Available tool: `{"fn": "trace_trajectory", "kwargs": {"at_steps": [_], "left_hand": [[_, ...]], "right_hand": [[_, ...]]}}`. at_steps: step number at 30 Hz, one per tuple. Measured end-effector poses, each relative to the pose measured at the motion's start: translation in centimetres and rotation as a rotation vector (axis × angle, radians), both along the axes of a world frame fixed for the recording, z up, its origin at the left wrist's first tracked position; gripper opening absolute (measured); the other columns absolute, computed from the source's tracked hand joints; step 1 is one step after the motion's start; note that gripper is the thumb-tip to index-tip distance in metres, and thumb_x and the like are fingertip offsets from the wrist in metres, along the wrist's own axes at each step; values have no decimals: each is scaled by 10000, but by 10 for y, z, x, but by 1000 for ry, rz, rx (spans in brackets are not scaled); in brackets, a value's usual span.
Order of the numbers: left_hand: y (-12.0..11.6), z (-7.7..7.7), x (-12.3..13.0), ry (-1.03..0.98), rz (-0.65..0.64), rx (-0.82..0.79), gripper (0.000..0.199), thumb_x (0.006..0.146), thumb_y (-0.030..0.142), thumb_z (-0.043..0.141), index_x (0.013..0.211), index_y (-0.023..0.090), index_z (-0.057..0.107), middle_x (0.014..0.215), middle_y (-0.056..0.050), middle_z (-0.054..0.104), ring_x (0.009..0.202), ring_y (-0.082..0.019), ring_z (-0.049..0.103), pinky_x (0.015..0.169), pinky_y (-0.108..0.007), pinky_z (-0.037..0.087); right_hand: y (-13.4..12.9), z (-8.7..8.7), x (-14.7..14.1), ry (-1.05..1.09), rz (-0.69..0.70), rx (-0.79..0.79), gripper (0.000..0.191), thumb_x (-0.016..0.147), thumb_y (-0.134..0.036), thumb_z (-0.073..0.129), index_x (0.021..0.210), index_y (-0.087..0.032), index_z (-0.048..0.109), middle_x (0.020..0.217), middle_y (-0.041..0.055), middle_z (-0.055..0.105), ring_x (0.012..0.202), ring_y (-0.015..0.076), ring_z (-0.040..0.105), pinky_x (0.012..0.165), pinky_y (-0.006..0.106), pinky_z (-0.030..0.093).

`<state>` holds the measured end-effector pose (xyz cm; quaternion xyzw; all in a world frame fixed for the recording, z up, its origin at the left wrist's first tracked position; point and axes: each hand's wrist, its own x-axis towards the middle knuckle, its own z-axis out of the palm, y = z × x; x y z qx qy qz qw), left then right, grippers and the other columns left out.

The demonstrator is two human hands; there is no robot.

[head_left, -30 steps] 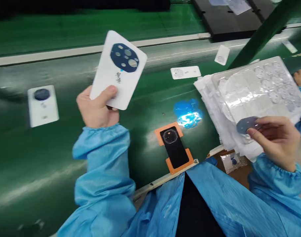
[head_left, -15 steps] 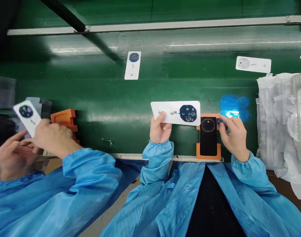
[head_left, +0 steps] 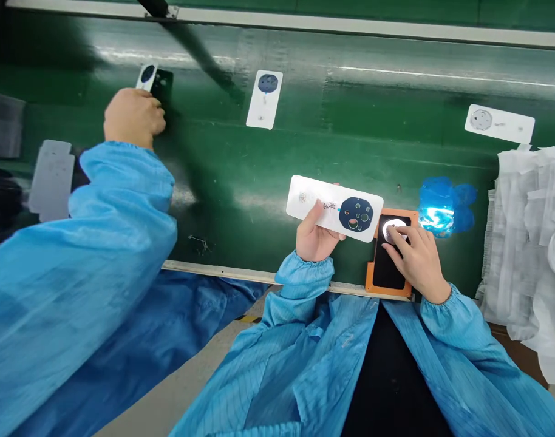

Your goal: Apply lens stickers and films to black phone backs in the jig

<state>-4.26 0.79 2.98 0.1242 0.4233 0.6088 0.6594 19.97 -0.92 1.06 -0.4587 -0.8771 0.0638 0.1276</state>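
My left hand [head_left: 316,240] grips a white phone back panel [head_left: 305,197], thumb on its face. A dark round camera area with several holes shows at the panel's right end. Beside it, at the bench's front edge, an orange fixture [head_left: 371,282] holds a black phone-shaped plate [head_left: 387,267]. My right hand [head_left: 421,258] is over the fixture, its fingertips closed on a round camera disc [head_left: 393,226] at the plate's top end. The disc looks bright and shiny, and the fingers cover part of it. The panel's right end overlaps the fixture's upper left corner.
Crumpled blue film [head_left: 441,209] lies right of the fixture, with stacked white sheets [head_left: 517,243] beyond. Other panels [head_left: 262,109] [head_left: 509,124] lie on the green bench. At the left, a co-worker's hand [head_left: 134,118] reaches over the bench with a panel [head_left: 147,73].
My right hand has moved left and brought the round disc onto the plate's top end. The panel in my left hand has tilted, right end lower. The co-worker's hand has reached forward with a panel.
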Motion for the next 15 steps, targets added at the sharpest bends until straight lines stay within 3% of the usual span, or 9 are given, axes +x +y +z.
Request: {"fn": "trace_trajectory", "kwargs": {"at_steps": [4,10,15], "left_hand": [[0,4,5,45,8,39,581,689,448,918,1211,263,741,1110,-70,768,763,-213,742,411,-256,526],[0,2,18,142,77,69,429,639,426,971,933,196,760,840,-20,745,637,-149,693,455,-233,588],[-1,1,24,188,103,49,515,646,415,968,1082,239,758,882,-14,768,702,-171,729,484,-231,597]], "right_hand": [[-6,4,-10,-62,-50,-23,363,1053,-272,497,1386,-148,572,1158,170,675,979,315,612,767,440,437],[-9,7,-18,-61,-103,-41,364,1065,-285,461,1382,-136,563,1160,182,668,955,307,625,705,420,412],[-4,7,-16,-78,-103,-51,343,1057,-293,485,1356,-166,593,1097,153,682,913,292,627,697,408,401]]}}
